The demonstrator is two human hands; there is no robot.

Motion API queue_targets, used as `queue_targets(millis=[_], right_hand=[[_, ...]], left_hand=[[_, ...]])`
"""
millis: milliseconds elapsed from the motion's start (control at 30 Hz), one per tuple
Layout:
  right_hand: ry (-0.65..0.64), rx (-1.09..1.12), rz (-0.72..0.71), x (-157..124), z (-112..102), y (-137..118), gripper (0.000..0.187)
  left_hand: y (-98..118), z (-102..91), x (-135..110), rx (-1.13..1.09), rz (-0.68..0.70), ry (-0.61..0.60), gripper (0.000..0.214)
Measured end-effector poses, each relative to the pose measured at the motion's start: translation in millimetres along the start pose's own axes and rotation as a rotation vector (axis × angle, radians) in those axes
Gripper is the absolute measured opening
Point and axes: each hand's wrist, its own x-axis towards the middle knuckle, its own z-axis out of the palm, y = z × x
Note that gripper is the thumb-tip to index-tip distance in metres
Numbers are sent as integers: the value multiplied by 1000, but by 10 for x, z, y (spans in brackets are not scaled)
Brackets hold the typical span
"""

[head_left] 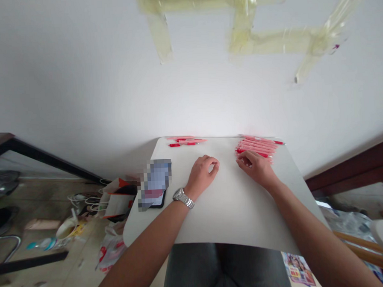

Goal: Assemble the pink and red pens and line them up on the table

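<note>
Over the middle of the white table my left hand (203,173) is curled, its thumb and forefinger bent into a ring with nothing showing between them. A metal-band watch (183,198) circles that wrist. My right hand (256,169) has its fingers pinched at the near left edge of a pile of red and pink pens (259,145). Whether a pen sits in those fingertips is hidden. Several more red pens (187,143) lie at the table's back left, beyond my left hand.
A phone (156,181), partly blurred out, rests on the white table (227,218) at the left. Behind stands a white wall (195,96) with yellowed tape. Bags (117,198), a cup (67,228) and a bottle (45,244) are on the floor at left; a wooden-legged stool (360,241) is at right.
</note>
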Motion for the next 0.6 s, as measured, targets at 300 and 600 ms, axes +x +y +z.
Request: queue_targets(millis=[300, 600], right_hand=[[18, 124, 68, -23, 185, 23, 28], [5, 164, 112, -19, 201, 52, 28]], left_hand=[[37, -53, 76, 21, -2, -102, 8], [-153, -347, 370, 153, 29, -37, 9]])
